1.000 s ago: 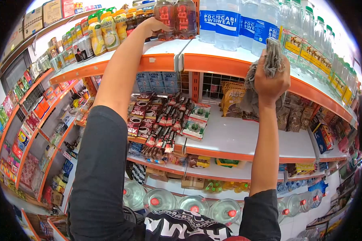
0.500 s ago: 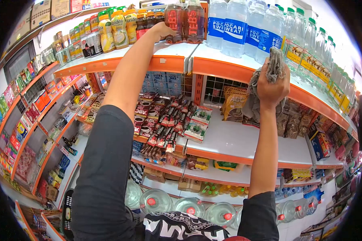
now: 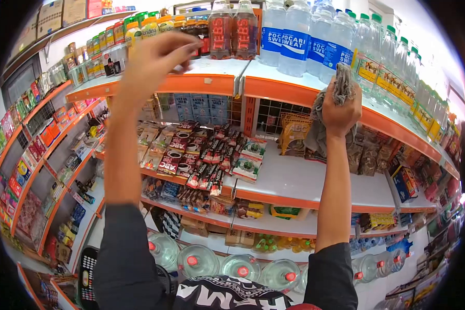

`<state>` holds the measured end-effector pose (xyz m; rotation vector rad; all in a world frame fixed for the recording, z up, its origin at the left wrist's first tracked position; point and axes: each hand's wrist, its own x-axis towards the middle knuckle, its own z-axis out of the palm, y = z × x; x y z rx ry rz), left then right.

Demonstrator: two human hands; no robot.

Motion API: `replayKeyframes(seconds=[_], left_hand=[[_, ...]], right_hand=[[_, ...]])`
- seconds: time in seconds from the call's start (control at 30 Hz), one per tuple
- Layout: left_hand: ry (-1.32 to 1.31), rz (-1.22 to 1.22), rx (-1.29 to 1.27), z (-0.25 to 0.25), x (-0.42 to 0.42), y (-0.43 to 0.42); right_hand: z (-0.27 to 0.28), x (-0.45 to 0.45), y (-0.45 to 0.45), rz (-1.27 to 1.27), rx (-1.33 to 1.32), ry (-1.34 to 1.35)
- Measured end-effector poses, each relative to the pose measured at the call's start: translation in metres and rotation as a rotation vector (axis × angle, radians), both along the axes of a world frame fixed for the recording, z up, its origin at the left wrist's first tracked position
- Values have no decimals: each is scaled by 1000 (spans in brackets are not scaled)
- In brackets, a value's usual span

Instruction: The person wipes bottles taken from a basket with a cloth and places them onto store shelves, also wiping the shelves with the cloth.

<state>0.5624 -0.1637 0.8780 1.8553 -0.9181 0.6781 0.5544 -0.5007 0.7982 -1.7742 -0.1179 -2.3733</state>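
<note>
My left hand (image 3: pixel 160 57), blurred by motion, is raised in front of the top shelf (image 3: pixel 191 82), fingers apart and nothing in them. To its right stand two red-brown TEBS bottles (image 3: pixel 220 32), upright side by side. My right hand (image 3: pixel 342 106) is closed round a grey cloth (image 3: pixel 344 85) at the orange shelf edge, just below the blue-labelled Pocari Sweat bottles (image 3: pixel 294 44). Part of the cloth hangs down under my fingers. Yellow-capped bottles (image 3: pixel 134 34) stand behind my left hand, partly hidden by it.
Green-capped bottles (image 3: pixel 376 51) line the top shelf at right. Coffee packets (image 3: pixel 178 155) and a yellow ABC pack (image 3: pixel 294 135) lie on the shelf below (image 3: pixel 310 181). Large water jugs (image 3: pixel 242 268) stand at the bottom. More stocked shelves (image 3: pixel 46 165) run along the left.
My left hand has come away from the TEBS bottles, moving left and toward me. My right hand still grips the cloth at the shelf edge. The view has shifted slightly.
</note>
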Motion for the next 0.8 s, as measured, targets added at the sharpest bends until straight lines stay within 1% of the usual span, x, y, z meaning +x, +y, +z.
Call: replayKeyframes(seconds=[0.07,0.17,0.2,0.23,0.33,0.47,0.6,0.67,0.8], left_hand=[[-131,-179,-274,-26,-67,35],[-562,-494,-353,-34,-132,84],[-606,-694,-513,-23,-159,61],[-631,-745,-434,-20,-171,69],[-568,-715,-190,-17,-191,99],[-480,-663,-14,-16,-207,116],[-439,-631,53,-18,-221,123],[-436,-621,61,-18,-226,127],[-532,-627,17,-19,-230,141]], right_hand=[[0,1,-1,-5,19,4],[2,-1,-1,-46,1,7],[1,-2,-1,-57,8,26],[2,-1,-1,-84,21,26],[1,0,0,-129,47,37],[1,1,-1,-101,38,10],[2,2,-1,-71,20,-15],[1,0,-2,-96,39,20],[3,2,0,-98,44,13]])
